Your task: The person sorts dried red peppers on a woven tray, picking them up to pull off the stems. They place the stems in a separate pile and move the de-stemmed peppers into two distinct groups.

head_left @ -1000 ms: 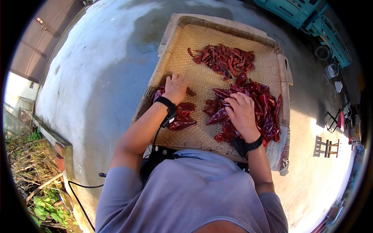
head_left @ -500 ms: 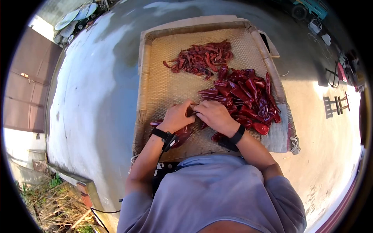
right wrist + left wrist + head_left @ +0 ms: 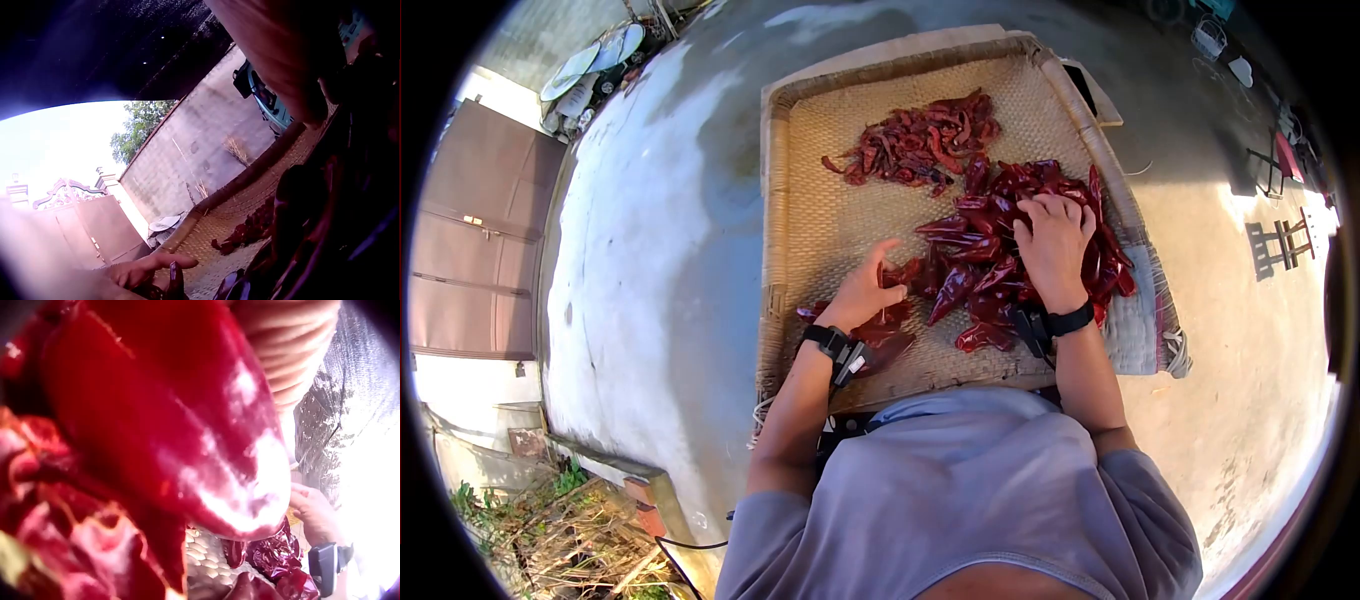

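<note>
My left hand (image 3: pixel 865 292) hovers over the smaller heap of dark red dried chili peppers (image 3: pixel 887 345) at the near left of the woven tray (image 3: pixel 825 220). Its index finger and thumb are spread apart; the other fingers are mostly hidden. Close before the left wrist camera, a glossy red chili pepper (image 3: pixel 169 419) fills much of the view, beside torn pepper pieces (image 3: pixel 94 537). My right hand (image 3: pixel 1055 245) rests on the big heap of whole glossy chili peppers (image 3: pixel 960 285), fingers spread and slightly bent over them.
Smaller, shrivelled chili peppers (image 3: pixel 920 140) lie toward the tray's far end. A raised rim (image 3: pixel 775 250) borders the tray. A grey cloth (image 3: pixel 1138 310) hangs at its right near corner. A small stool (image 3: pixel 1290 240) stands on the concrete to the right.
Both hands met over the near middle half a second ago. They have since parted: the right moved back onto the big heap, while the left stayed by the small heap, its thumb and index opening.
</note>
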The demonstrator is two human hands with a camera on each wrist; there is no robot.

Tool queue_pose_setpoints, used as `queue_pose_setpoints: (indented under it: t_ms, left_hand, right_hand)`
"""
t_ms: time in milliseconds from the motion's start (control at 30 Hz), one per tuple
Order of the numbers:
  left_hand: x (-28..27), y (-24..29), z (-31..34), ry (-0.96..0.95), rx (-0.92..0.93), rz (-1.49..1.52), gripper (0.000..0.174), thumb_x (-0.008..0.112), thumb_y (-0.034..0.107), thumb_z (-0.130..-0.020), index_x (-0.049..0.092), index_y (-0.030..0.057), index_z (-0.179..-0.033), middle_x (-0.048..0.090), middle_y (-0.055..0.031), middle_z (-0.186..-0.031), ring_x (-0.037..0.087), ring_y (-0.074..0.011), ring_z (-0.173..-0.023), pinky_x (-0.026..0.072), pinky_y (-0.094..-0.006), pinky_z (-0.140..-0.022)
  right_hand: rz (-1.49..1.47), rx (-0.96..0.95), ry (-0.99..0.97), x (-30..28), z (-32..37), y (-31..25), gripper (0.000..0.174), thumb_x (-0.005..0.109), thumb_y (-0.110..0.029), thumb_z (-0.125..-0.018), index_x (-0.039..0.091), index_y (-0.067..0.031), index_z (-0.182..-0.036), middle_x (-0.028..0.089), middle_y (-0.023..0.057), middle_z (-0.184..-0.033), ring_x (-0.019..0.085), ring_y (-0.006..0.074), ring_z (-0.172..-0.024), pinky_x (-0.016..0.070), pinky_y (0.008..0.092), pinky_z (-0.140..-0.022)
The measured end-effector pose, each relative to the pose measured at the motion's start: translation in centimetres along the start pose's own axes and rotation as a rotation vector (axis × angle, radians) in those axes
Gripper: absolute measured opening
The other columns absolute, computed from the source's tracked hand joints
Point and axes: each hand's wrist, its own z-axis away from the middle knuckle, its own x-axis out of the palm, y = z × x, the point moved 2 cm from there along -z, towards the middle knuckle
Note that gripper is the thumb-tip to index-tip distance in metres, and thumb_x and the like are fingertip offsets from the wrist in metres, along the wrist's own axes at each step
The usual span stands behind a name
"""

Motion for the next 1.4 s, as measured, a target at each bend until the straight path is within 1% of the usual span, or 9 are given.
queue_pose_setpoints:
  t_ms: [100,167,233,300,400,633,767,1133,1400]
  left_hand:
    - [-0.1,0.0,0.1,0.005,0.004,0.030,0.078,0.075,0.017,-0.082,0.035,0.0163,-0.149,0.057,-0.0097,-0.112,0.051,-0.0195,-0.092,0.0436,-0.0325,-0.089]
    - [-0.2,0.5,0.2,0.010,0.017,0.028,0.079,0.075,0.015,-0.081,0.035,0.0150,-0.149,0.058,-0.0097,-0.111,0.053,-0.0193,-0.095,0.0442,-0.0325,-0.090]
    - [0.1,-0.2,0.1,-0.001,0.066,0.096,0.082,0.076,0.012,-0.080,0.034,0.0143,-0.150,0.060,-0.0099,-0.110,0.056,-0.0194,-0.099,0.0448,-0.0333,-0.092]
    - [0.0,-0.1,0.1,-0.002,0.105,0.113,0.084,0.076,0.009,-0.079,0.033,0.0143,-0.151,0.061,-0.0102,-0.111,0.058,-0.0199,-0.102,0.0455,-0.0340,-0.094]
    - [0.0,0.4,0.4,-0.007,0.128,0.136,0.086,0.074,0.004,-0.079,0.031,0.0148,-0.153,0.062,-0.0108,-0.111,0.059,-0.0205,-0.104,0.0463,-0.0344,-0.094]
    - [0.0,0.4,0.5,-0.083,0.118,0.249,0.090,0.072,-0.002,-0.079,0.026,0.0152,-0.155,0.062,-0.0108,-0.112,0.058,-0.0194,-0.103,0.0466,-0.0331,-0.093]
    - [0.1,0.5,0.6,-0.116,0.137,0.318,0.090,0.073,-0.002,-0.079,0.027,0.0159,-0.155,0.062,-0.0104,-0.111,0.058,-0.0191,-0.104,0.0455,-0.0325,-0.095]
    - [0.2,-0.5,0.2,-0.115,0.071,0.397,0.078,0.071,0.002,-0.085,0.033,0.0124,-0.152,0.063,-0.0070,-0.102,0.058,-0.0153,-0.100,0.0471,-0.0302,-0.090]
    - [-0.6,-1.2,0.3,0.192,0.147,0.511,0.059,0.067,0.010,-0.095,0.038,0.0107,-0.147,0.058,-0.0047,-0.105,0.058,-0.0137,-0.098,0.0483,-0.0281,-0.086]
  right_hand:
    - [-0.228,-0.061,0.133,-0.8,-0.5,-2.1,0.025,0.069,-0.014,-0.084,0.068,-0.0133,-0.109,0.063,0.0047,-0.111,0.055,0.0286,-0.108,0.0386,0.0454,-0.100]
    - [-0.488,-0.198,-0.008,-0.8,-0.7,-4.2,0.022,0.067,-0.015,-0.085,0.066,-0.0104,-0.107,0.064,0.0083,-0.107,0.059,0.0315,-0.099,0.0474,0.0424,-0.086]
    - [-0.622,-0.283,-0.286,0.3,0.5,-6.2,0.030,0.066,-0.017,-0.086,0.062,-0.0105,-0.115,0.063,0.0107,-0.104,0.063,0.0313,-0.092,0.0499,0.0427,-0.081]
    - [-0.645,-0.367,-0.333,2.1,2.1,-7.7,0.029,0.066,-0.017,-0.086,0.060,-0.0112,-0.114,0.064,0.0098,-0.100,0.063,0.0310,-0.091,0.0487,0.0430,-0.083]
    - [-0.721,-0.326,-0.483,3.4,2.7,-8.2,0.026,0.066,-0.016,-0.086,0.060,-0.0113,-0.111,0.064,0.0081,-0.094,0.063,0.0297,-0.090,0.0464,0.0415,-0.084]
    - [-0.714,-0.339,-0.462,3.4,2.5,-8.0,0.017,0.066,-0.017,-0.088,0.061,-0.0124,-0.104,0.067,0.0054,-0.097,0.064,0.0232,-0.097,0.0389,0.0419,-0.095]
    - [-0.698,-0.388,-0.602,3.5,2.1,-7.9,0.018,0.065,-0.017,-0.089,0.061,-0.0132,-0.106,0.068,0.0067,-0.096,0.064,0.0242,-0.096,0.0365,0.0426,-0.100]
    - [-0.720,-0.021,-0.124,-0.7,-0.4,-5.4,0.018,0.063,-0.010,-0.091,0.064,-0.0072,-0.109,0.066,0.0127,-0.099,0.061,0.0331,-0.097,0.0462,0.0410,-0.088]
    - [-0.337,0.095,0.220,-6.5,-1.9,0.6,0.020,0.065,-0.019,-0.093,0.066,-0.0114,-0.112,0.067,0.0057,-0.108,0.057,0.0268,-0.107,0.0338,0.0419,-0.105]
